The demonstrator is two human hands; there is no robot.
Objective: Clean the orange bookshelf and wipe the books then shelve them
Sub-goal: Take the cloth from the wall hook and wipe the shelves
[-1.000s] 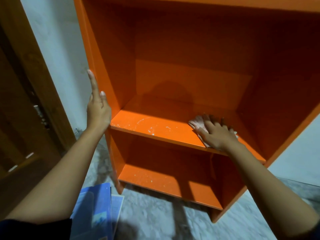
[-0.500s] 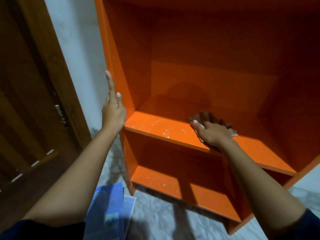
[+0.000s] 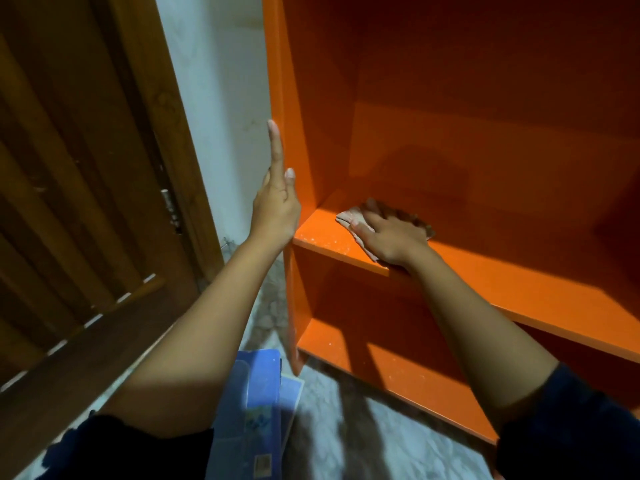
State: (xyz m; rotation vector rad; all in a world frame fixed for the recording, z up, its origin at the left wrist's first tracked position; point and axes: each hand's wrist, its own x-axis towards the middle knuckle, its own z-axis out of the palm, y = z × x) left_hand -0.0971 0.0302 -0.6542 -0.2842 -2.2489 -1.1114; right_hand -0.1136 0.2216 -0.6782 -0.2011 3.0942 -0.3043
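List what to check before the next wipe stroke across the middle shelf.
1. The cloth lies flat under the right hand on the middle shelf: ok.
2. The left hand is braced against the bookshelf's left side panel: ok.
3. The shelf's front left corner is dust-free: not ok, white specks lie there.
4. The bottom shelf is dust-free: not ok, it is speckled too.
5. The shelves are free of books: ok, the blue books lie on the floor.
6. The cloth's underside is clean enough: cannot tell.
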